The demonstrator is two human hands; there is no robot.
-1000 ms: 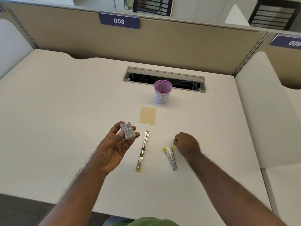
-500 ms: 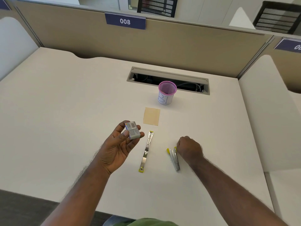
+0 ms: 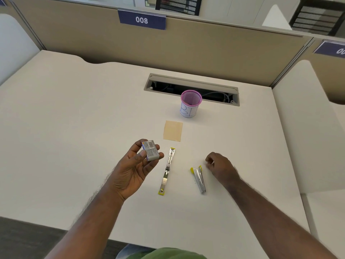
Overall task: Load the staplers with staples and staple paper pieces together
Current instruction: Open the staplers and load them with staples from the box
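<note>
My left hand is raised palm-up over the desk and grips a small grey box of staples between thumb and fingertips. Just right of it a silver stapler with yellow ends lies opened out flat. A second silver and yellow stapler lies folded further right. My right hand sits beside that stapler's yellow end with its fingers curled under; nothing shows clearly in them. A tan square of paper lies beyond the staplers.
A pink mesh cup with a white label stands behind the paper, in front of an open cable slot in the white desk. A beige partition closes off the back. Side panels rise at left and right.
My right hand has drawn slightly away from the folded stapler's yellow end. My left hand keeps hold of the staple box in much the same place.
</note>
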